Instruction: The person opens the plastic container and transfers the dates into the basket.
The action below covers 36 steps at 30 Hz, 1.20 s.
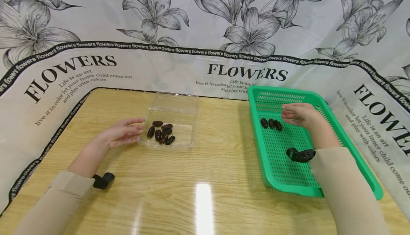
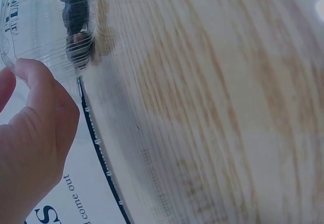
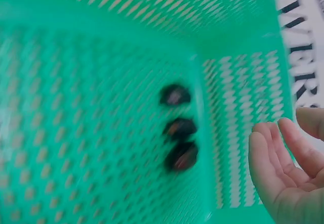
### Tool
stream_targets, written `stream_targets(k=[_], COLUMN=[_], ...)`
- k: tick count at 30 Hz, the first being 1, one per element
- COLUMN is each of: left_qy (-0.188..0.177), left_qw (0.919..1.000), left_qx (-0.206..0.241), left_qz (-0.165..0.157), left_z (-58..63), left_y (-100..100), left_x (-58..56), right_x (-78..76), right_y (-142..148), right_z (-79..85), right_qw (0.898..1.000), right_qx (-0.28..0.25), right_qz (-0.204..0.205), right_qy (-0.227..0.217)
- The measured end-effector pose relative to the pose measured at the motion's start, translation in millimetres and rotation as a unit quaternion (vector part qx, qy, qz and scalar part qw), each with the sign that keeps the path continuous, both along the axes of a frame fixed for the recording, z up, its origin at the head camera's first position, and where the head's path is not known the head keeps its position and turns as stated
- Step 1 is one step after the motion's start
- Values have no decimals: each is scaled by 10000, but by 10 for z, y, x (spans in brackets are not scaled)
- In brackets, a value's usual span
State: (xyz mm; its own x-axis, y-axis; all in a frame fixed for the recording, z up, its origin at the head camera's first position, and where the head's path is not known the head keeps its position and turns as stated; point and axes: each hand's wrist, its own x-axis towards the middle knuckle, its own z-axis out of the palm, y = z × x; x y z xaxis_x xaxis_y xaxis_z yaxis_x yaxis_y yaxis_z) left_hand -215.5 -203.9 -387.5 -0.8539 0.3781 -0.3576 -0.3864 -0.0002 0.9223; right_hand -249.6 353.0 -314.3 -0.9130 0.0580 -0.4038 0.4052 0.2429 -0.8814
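A clear plastic box (image 1: pixel 187 140) with its lid raised stands on the table, holding several dark brown dates (image 1: pixel 158 135). At its left side is my left hand (image 1: pixel 123 133), fingers loosely bent; in the left wrist view the fingertips meet or nearly meet the box's edge (image 2: pixel 45 52). Three more dates (image 1: pixel 271 123) lie side by side at the far left end of the green basket (image 1: pixel 267 164). Over the basket, right of those dates, hovers my right hand (image 1: pixel 299 115). Its fingers are relaxed and slightly bent, with nothing held, as the right wrist view also shows.
The wood-grain table (image 1: pixel 166 192) lies between box and basket. A white flower-printed cloth (image 1: pixel 179 69) rises behind the table and along both sides. The basket has raised perforated walls. Black straps with small devices sit at both wrists.
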Motion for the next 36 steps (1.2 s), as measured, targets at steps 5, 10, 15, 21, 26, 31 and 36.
stream_targets(k=[5,10,15,21,26,31,36], left_qy=[1,31,31,-3,-12,-16,3], left_qw=[10000,10000,10000,10000,9999,9999,9999], left_qx=[82,50,-18,70,72,130,140], left_qz=[-21,-20,-78,-56,-69,-52,-70], left_z=[-6,4,-5,-26,-23,-14,-15], left_y=[10,16,6,-7,-15,-21,-27], left_x=[-4,-24,-19,-23,-27,-27,-18], right_x=[-30,-37,-41,-71,-93,-95,-91], right_y=[-216,-545,-905,-1327,-1658,-1947,-2192], right_z=[215,384,464,468,428,330,142], right_qw=[9955,9884,9857,9878,9857,9811,9773], right_qx=[-945,-1461,-1464,-1045,-779,-627,-608], right_qz=[68,409,794,1130,1492,1828,2032], right_qy=[5,118,246,241,123,98,-14])
